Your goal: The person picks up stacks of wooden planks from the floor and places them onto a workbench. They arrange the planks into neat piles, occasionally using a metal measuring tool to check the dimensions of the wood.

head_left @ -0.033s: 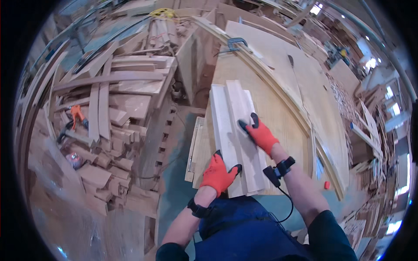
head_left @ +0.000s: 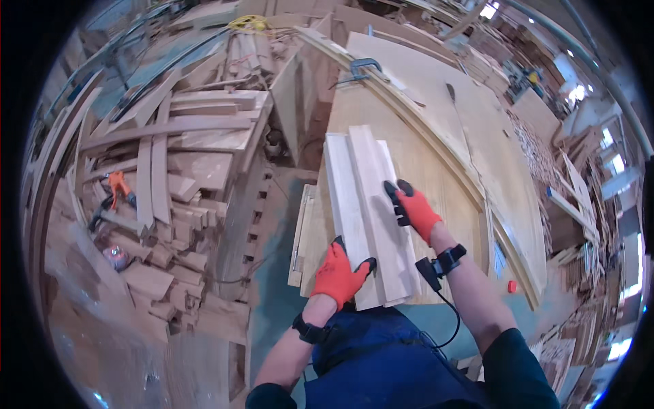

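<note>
Several pale wooden boards lie lengthwise before me, partly on top of each other. My left hand (head_left: 342, 274), in a red glove with black fingertips, grips the near left edge of the left board (head_left: 343, 184), its thumb across the top. Most of its other fingers are hidden. My right hand (head_left: 415, 210), gloved alike, rests at the right side of the upper board (head_left: 376, 180), fingers apart and slightly bent. Under the boards is a broad wooden panel (head_left: 436, 198).
A long wooden strip (head_left: 422, 129) crosses the panel diagonally, with a blue-grey C-clamp (head_left: 364, 67) at its far end. A small red object (head_left: 511, 286) lies near the right corner. To the left are piled offcuts (head_left: 160, 143) and an orange-handled tool (head_left: 118, 185).
My right hand has shifted a little to the right, from the top of the upper board towards its right edge. My left hand stays in nearly the same place.
</note>
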`<control>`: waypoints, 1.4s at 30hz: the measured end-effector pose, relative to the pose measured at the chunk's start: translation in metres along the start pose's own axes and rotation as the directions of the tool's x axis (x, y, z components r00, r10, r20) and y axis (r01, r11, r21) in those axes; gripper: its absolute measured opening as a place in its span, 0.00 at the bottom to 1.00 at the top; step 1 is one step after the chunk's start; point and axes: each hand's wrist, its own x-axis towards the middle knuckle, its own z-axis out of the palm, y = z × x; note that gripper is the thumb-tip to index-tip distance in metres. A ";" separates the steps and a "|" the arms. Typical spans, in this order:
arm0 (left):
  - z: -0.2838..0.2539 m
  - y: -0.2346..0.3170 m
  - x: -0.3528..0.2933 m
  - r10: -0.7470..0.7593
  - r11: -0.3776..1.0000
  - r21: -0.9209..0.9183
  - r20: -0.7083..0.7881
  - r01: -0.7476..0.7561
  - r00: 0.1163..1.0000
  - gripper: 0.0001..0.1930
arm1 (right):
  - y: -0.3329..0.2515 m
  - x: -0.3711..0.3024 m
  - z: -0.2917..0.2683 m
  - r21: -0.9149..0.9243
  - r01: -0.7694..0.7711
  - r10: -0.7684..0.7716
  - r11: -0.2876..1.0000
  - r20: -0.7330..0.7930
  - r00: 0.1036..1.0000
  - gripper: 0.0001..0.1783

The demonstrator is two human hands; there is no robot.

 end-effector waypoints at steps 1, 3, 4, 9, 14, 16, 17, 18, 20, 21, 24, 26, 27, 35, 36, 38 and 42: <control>-0.003 0.002 0.000 -0.008 1.000 -0.005 0.004 0.008 1.000 0.48 | 0.013 0.006 -0.016 0.182 -0.055 0.051 0.982 0.030 0.998 0.50; -0.001 0.010 0.000 -0.017 1.000 -0.022 0.028 0.017 0.999 0.50 | 0.065 0.005 -0.013 0.103 -0.085 0.093 0.991 -0.066 0.994 0.38; 0.019 -0.004 0.003 0.050 0.998 0.038 -0.095 -0.047 0.994 0.43 | 0.088 0.009 -0.013 0.135 -0.226 0.211 0.965 0.119 0.970 0.36; 0.013 0.001 0.005 0.107 0.941 -0.321 -0.015 -0.107 0.994 0.38 | 0.093 -0.023 0.016 0.130 -0.298 0.267 0.946 0.215 0.940 0.42; 0.022 -0.022 0.022 0.231 0.969 -0.106 0.050 -0.225 0.972 0.38 | 0.147 0.006 0.045 0.360 -0.204 0.142 0.910 0.191 0.971 0.36; 0.010 -0.006 0.015 0.239 0.971 -0.041 0.107 -0.235 0.965 0.37 | 0.130 -0.006 0.021 0.307 -0.249 0.173 0.919 0.255 0.951 0.44; 0.009 -0.005 0.011 0.254 0.965 -0.099 0.122 -0.243 0.960 0.38 | 0.126 -0.013 0.016 0.268 -0.265 0.208 0.926 0.223 0.952 0.44; 0.010 -0.001 0.011 0.268 0.956 -0.158 0.133 -0.246 0.954 0.40 | 0.127 -0.020 0.006 0.298 -0.244 0.185 0.923 0.213 0.959 0.44; 0.011 -0.001 0.012 0.277 0.952 -0.183 0.163 -0.247 0.947 0.40 | 0.134 -0.020 0.012 0.338 -0.218 0.162 0.916 0.186 0.969 0.43; 0.012 0.001 0.013 0.280 0.949 -0.198 0.173 -0.245 0.944 0.40 | 0.138 -0.018 0.012 0.376 -0.229 0.186 0.898 0.148 0.971 0.42; 0.004 0.022 0.006 0.152 0.979 -0.155 0.145 -0.130 0.978 0.39 | 0.133 -0.023 0.000 0.453 -0.308 0.261 0.837 0.166 0.951 0.39; 0.004 -0.002 0.010 0.235 0.958 -0.162 -0.037 -0.238 0.971 0.39 | 0.143 -0.017 0.011 0.489 -0.246 0.259 0.837 0.042 0.965 0.38; 0.007 -0.031 0.013 0.141 0.954 -0.267 -0.008 -0.138 0.990 0.40 | 0.142 -0.017 0.006 0.480 -0.266 0.290 0.836 0.024 0.957 0.37; 0.012 0.002 0.007 0.168 0.983 -0.078 0.005 -0.167 0.986 0.41 | 0.121 -0.031 -0.011 0.382 -0.315 0.295 0.869 0.110 0.949 0.37; 0.008 0.002 0.007 0.138 0.983 -0.127 0.050 -0.130 0.989 0.42 | 0.110 -0.030 -0.009 0.375 -0.304 0.252 0.876 0.181 0.951 0.37; 0.007 -0.007 0.008 0.135 0.987 -0.099 0.047 -0.130 0.990 0.42 | 0.102 -0.022 -0.003 0.297 -0.275 0.179 0.914 0.313 0.933 0.38; 0.011 -0.007 0.011 0.148 0.988 -0.052 0.025 -0.147 0.989 0.42 | 0.127 -0.008 0.016 0.317 -0.254 0.164 0.914 0.284 0.945 0.36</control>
